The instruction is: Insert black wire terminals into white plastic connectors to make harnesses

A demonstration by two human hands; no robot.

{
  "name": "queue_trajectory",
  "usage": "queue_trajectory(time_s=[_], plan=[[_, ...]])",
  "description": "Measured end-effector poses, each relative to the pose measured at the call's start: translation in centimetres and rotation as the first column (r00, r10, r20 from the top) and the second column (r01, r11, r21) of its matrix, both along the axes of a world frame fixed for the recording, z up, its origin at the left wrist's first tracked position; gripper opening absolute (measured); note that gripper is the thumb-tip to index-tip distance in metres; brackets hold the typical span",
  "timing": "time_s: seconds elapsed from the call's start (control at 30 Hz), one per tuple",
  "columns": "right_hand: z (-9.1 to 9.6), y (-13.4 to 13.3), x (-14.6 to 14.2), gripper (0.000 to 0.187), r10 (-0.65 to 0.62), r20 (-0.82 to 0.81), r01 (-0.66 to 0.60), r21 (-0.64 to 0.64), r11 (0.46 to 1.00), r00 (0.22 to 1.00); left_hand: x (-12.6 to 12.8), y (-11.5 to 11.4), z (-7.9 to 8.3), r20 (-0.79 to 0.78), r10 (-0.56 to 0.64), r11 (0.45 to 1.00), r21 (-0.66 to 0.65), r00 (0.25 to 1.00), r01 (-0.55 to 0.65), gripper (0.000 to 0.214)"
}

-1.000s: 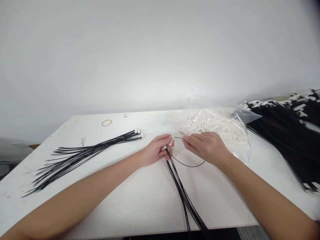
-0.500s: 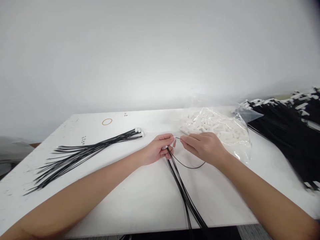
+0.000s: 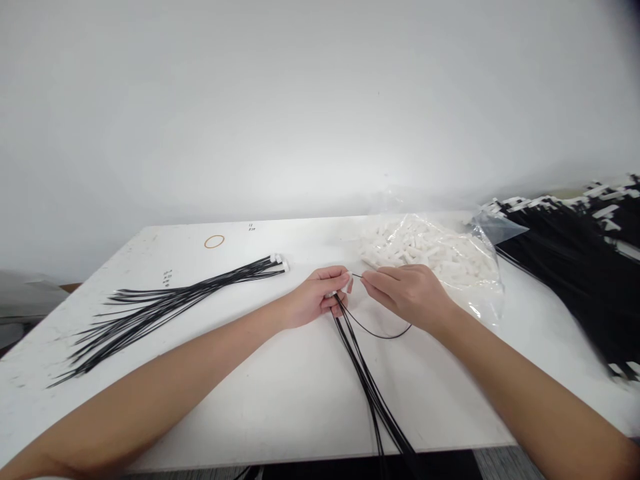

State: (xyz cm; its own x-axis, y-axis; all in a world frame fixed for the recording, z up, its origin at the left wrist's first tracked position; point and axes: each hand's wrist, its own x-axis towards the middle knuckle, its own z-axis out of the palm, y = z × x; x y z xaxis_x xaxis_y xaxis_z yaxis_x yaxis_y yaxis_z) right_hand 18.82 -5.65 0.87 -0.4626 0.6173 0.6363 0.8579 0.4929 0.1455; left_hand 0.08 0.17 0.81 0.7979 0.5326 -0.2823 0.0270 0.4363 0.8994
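Observation:
My left hand (image 3: 317,297) is closed around a small white connector and the tops of several black wires (image 3: 367,383) that trail toward the table's near edge. My right hand (image 3: 407,291) pinches the free end of one thin black wire (image 3: 380,332), which loops on the white table (image 3: 280,400) below both hands. The wire tip sits just beside the connector, between the two hands.
A fanned bundle of black wires with white ends (image 3: 165,307) lies at the left. A clear bag of white connectors (image 3: 440,257) sits behind my right hand. A large heap of black wires (image 3: 580,267) fills the right side. A rubber band (image 3: 214,241) lies at the back.
My right hand has moved slightly left, bringing the wire tip closer to the connector in my left hand. The rest is unchanged.

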Motion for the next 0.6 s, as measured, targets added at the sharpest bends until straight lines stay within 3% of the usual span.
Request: queue_trajectory(time_s=[0.6], plan=[[0.26,-0.03,-0.29,0.024,0.005,0.022,-0.006,0.019,1.000,1.000,0.07,-0.21,0.34,-0.016,0.016,1.000,0.003,1.000,-0.016,0.024]])
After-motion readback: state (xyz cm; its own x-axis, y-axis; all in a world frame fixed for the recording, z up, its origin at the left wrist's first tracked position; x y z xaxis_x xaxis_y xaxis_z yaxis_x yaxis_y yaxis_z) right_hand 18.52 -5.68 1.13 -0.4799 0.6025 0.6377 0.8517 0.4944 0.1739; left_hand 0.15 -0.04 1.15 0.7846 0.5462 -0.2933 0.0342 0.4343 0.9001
